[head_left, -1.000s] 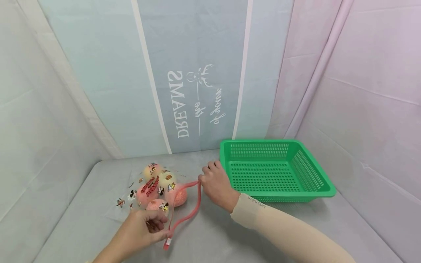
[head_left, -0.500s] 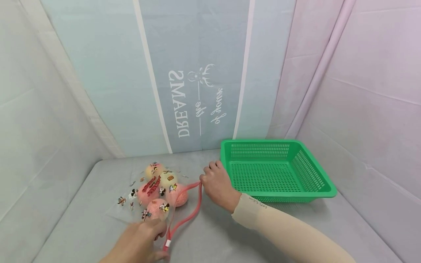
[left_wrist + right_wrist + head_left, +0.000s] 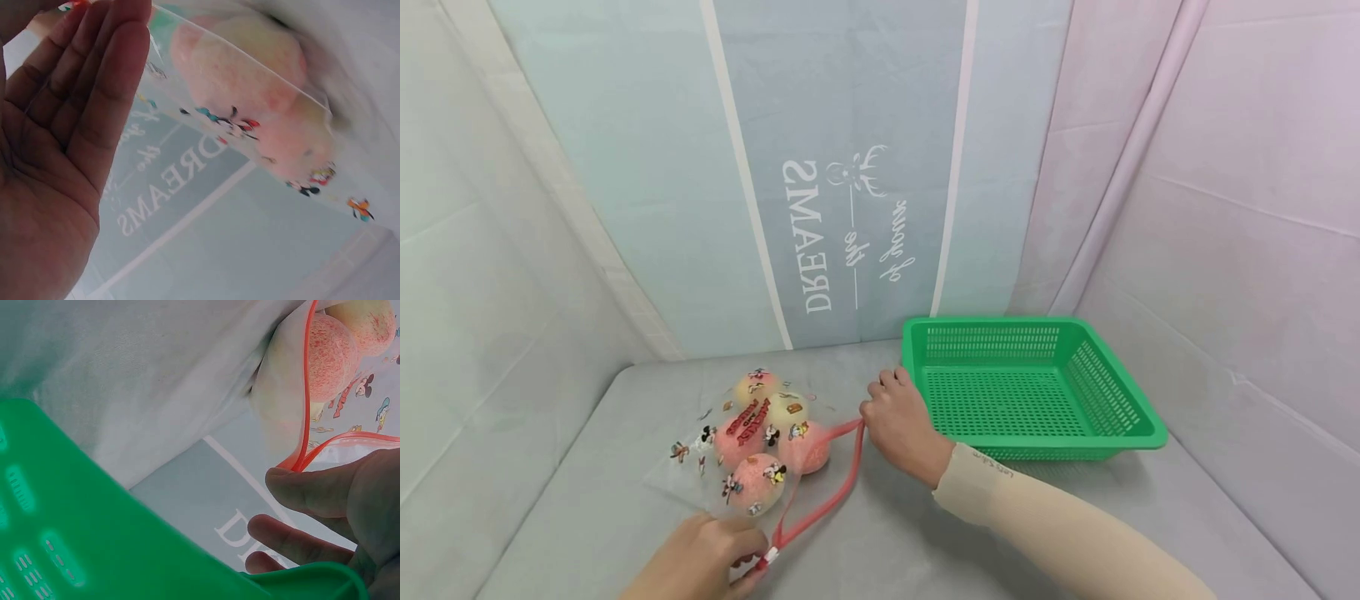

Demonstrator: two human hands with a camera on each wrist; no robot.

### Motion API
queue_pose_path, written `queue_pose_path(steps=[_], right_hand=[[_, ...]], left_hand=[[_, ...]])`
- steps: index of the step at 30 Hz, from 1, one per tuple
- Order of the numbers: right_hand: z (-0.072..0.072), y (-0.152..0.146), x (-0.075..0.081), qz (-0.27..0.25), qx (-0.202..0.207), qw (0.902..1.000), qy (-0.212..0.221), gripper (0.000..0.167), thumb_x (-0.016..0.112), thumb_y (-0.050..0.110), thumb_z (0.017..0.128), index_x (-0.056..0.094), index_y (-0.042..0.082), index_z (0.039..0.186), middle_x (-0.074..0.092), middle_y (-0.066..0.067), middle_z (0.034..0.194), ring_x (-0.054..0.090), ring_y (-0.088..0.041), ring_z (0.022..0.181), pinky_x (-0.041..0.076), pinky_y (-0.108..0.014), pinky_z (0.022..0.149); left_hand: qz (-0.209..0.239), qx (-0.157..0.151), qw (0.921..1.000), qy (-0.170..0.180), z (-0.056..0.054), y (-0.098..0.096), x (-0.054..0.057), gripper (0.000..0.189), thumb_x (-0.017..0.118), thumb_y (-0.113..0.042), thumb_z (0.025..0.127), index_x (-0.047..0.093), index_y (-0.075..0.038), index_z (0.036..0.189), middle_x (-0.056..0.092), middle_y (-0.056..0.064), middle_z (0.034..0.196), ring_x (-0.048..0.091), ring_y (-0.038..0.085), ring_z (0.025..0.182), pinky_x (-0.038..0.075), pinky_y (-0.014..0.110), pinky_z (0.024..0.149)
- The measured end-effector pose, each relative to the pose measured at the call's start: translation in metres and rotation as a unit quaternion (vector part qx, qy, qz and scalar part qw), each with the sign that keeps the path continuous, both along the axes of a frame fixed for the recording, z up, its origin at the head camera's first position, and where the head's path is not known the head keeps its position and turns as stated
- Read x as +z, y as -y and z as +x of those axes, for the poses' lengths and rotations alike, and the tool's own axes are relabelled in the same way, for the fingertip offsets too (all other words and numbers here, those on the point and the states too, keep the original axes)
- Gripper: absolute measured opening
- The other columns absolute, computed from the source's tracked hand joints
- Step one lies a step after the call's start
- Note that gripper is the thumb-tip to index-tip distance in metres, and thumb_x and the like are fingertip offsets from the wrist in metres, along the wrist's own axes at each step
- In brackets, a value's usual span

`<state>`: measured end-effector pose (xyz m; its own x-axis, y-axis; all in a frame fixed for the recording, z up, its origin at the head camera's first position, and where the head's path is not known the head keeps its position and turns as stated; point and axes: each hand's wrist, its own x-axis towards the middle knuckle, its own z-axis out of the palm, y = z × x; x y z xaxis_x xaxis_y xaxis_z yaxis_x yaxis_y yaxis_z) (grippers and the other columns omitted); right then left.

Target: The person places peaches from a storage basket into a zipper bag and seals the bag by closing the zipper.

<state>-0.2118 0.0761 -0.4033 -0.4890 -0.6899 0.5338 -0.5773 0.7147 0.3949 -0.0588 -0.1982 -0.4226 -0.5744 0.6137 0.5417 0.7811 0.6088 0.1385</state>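
Observation:
A clear zip bag point(image 3: 688, 487) with cartoon prints and a red zip edge lies on the left, its mouth spread apart. Several pink-and-yellow peaches point(image 3: 760, 483) are inside it, in the right wrist view too point(image 3: 331, 356). My left hand point(image 3: 703, 557) pinches the near end of the zip, beside the white slider point(image 3: 771, 554). At the other end of the mouth, my right hand point(image 3: 906, 425) holds the red zip corner between thumb and fingers. In the left wrist view, the left hand's point(image 3: 69, 131) fingertips are partly cut off.
A green plastic basket point(image 3: 1120, 392) with slotted walls stands on the right, close beside the right hand. Grey cloth covers the table point(image 3: 865, 558). Fabric walls point(image 3: 1240, 292) rise at the back and on both sides.
My left hand has shifted toward the near left and regripped the zip end, drawing the slider slightly left and stretching the mouth longer. The right hand has barely moved.

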Motion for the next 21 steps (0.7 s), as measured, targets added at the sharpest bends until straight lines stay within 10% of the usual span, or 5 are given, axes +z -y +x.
queue_pose_path(steps=[11,21], right_hand=[[0.011,-0.004,0.001,0.054,-0.019,0.9983,0.007,0.026,0.069,0.010,0.083,0.066,0.016,0.058,0.054,-0.002,0.064,0.046,-0.023,0.073,0.037,-0.040,0.078],[0.031,-0.009,0.001,0.129,-0.018,0.9915,0.011,0.036,0.070,0.017,0.089,0.058,0.017,0.055,0.053,0.000,0.069,0.041,-0.024,0.082,0.033,-0.043,0.085]], left_hand=[[0.016,-0.034,0.9991,0.021,-0.001,0.029,-0.001,0.039,0.087,0.004,0.056,0.069,-0.024,0.076,0.058,-0.024,0.074,0.049,-0.017,0.066,0.039,0.003,0.058],[0.012,0.027,0.9946,0.099,0.003,0.050,0.005,0.036,0.084,0.007,0.062,0.070,-0.025,0.072,0.058,-0.028,0.074,0.045,-0.015,0.065,0.038,0.007,0.055]])
